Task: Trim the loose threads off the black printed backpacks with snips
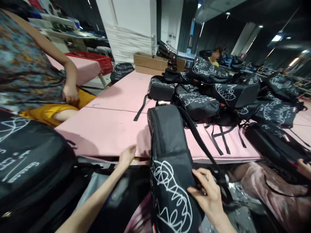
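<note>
A black backpack [170, 145] with white scribbled line drawings stands tilted in front of me, its upper part leaning over the pink table edge. My right hand [209, 194] grips its right side, thumb and fingers closed at the edge. To the left of the backpack is my left hand [126, 158], apart from it and close to the table edge. Its fingers are drawn together, and whatever is in them is too small to make out. A black strap [201, 142] runs down from the backpack's right side.
Several similar black backpacks [199, 100] are piled on the pink table [109, 129]. Another backpack [36, 155] is close on my left. A person [31, 64] sits across at the left; another person's hand [305, 168] is at far right. A cardboard box [149, 63] stands behind.
</note>
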The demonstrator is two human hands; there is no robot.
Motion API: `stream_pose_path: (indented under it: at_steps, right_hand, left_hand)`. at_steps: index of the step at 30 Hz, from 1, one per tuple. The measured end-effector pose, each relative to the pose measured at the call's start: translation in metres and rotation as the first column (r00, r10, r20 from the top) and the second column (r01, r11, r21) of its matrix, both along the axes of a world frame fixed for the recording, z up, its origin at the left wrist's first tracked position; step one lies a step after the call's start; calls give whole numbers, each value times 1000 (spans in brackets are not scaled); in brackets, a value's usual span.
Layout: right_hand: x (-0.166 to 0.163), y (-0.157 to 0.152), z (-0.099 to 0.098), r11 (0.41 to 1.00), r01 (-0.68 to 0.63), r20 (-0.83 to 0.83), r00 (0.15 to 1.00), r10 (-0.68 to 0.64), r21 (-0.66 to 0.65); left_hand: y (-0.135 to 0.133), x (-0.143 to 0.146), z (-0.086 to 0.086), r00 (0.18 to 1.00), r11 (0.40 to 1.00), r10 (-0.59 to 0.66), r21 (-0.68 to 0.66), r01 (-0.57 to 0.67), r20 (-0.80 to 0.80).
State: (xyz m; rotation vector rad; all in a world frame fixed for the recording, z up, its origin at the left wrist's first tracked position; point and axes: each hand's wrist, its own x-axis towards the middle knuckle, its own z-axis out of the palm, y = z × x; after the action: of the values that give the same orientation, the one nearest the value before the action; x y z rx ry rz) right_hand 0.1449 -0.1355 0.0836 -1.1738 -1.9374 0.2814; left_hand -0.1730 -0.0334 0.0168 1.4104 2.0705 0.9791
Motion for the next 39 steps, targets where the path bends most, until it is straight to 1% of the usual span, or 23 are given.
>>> stream_pose_path:
  at_steps: [1, 2, 3, 4, 5, 6, 7, 8, 9, 11, 14, 16, 19, 21, 22, 24, 26, 28, 32, 33, 34, 36, 39]
  right_hand:
    - [-4, -6, -5, 999, -28, 16, 999, 28, -17]
    - [-9, -10, -9, 997, -67, 28, 997, 68, -30]
    - [-13, -13, -11, 991, -124, 44, 991, 126, -47]
    - [-16, -14, -10, 981, -183, 59, 981, 187, -66]
    - [-18, -14, -8, 969, -233, 68, 969, 238, -79]
    - [-21, -11, -2, 960, -268, 77, 959, 274, -83]
    - [-23, -7, 4, 954, -289, 92, 951, 295, -79]
    - [-26, -1, 12, 951, -302, 120, 944, 309, -72]
    - [-30, 5, 19, 948, -310, 167, 934, 317, -67]
    - [-40, 17, 32, 938, -337, 304, 887, 346, -86]
    - [-58, 30, 45, 915, -358, 475, 782, 403, -186]
    - [-65, 34, 51, 900, -359, 546, 715, 436, -249]
    - [-66, 35, 57, 893, -343, 637, 627, 448, -291]
    - [-64, 34, 58, 889, -326, 664, 592, 457, -322]
    - [-62, 34, 58, 881, -320, 649, 595, 474, -349]
    - [-60, 32, 55, 849, -324, 547, 657, 520, -418]
    - [-59, 30, 50, 807, -340, 384, 746, 544, -483]
    - [-59, 29, 46, 765, -360, 225, 811, 539, -534]
    - [-60, 27, 40, 665, -428, -23, 850, 526, -612]
    - [-59, 26, 38, 653, -448, -64, 850, 523, -611]
    - [-57, 25, 37, 653, -468, -85, 845, 528, -596]
    - [-50, 22, 35, 674, -498, -71, 829, 555, -545]
    - [-35, 17, 33, 695, -508, -18, 813, 582, -508]
  left_hand:
    - [7, -2, 21, 999, 996, 30, 84, -28, -30]
    - [11, -1, 43, 994, 960, 42, 281, -13, -96]
    - [13, 3, 66, 980, 887, -9, 451, 101, -200]
    - [13, 9, 87, 923, 810, -144, 493, 317, -356]
    - [13, 18, 105, 798, 719, -306, 423, 551, -519]
    - [13, 28, 119, 652, 629, -429, 312, 712, -625]
    - [13, 38, 128, 530, 561, -506, 207, 802, -680]
    - [13, 46, 134, 429, 509, -564, 113, 854, -706]
    - [13, 53, 136, 367, 478, -598, 51, 877, -713]
    - [12, 60, 136, 307, 447, -636, -14, 894, -708]
    - [8, 61, 137, 236, 401, -689, -89, 912, -686]
    - [4, 62, 141, 200, 396, -717, -154, 905, -667]
    - [-1, 68, 147, 185, 422, -736, -228, 878, -651]
    - [-4, 75, 145, 204, 448, -722, -222, 866, -662]
    - [-5, 79, 142, 222, 464, -704, -200, 863, -674]
    - [-8, 87, 132, 269, 498, -662, -142, 855, -700]
    - [-11, 94, 121, 318, 528, -622, -83, 845, -716]
    - [-14, 101, 110, 351, 546, -588, -38, 837, -729]
    - [-15, 104, 100, 418, 609, -480, 50, 792, -771]
    - [-16, 102, 100, 430, 610, -464, 73, 789, -774]
    - [-17, 97, 100, 434, 594, -461, 95, 799, -774]
    - [-24, 86, 100, 432, 520, -478, 150, 841, -765]
    - [-47, 67, 94, 468, 426, -530, 255, 868, -707]
